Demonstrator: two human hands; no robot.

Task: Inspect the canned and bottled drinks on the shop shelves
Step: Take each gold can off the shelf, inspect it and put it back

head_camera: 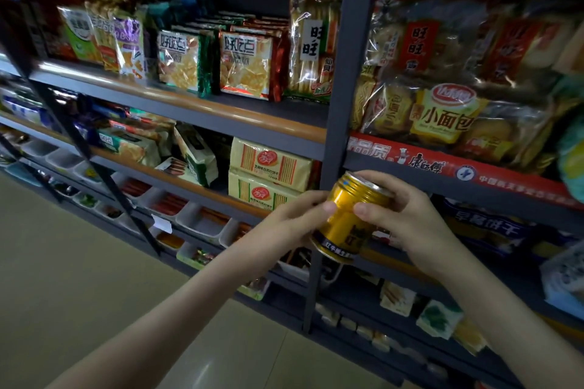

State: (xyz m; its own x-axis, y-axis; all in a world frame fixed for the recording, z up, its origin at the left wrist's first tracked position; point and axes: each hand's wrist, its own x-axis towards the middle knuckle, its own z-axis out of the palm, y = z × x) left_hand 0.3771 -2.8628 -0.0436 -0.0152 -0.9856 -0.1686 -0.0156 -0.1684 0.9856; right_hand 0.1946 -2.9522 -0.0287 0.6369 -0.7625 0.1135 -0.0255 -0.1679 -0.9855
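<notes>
A gold drink can (347,221) with a dark band of lettering near its base is held in front of the shelves, tilted with its top up and away from me. My left hand (294,218) grips its left side, thumb across the front. My right hand (407,215) grips its right side and top, thumb on the front and fingers curled over the lid. No other cans or bottles are visible on the shelves.
Grey metal shelving (335,123) with an upright post stands right behind the can. Cracker packets (246,66), bread bags (442,117) and yellow biscuit packs (268,174) fill the shelves. White trays of small snacks (202,221) line the lower shelf. Beige tiled floor (79,262) lies at left.
</notes>
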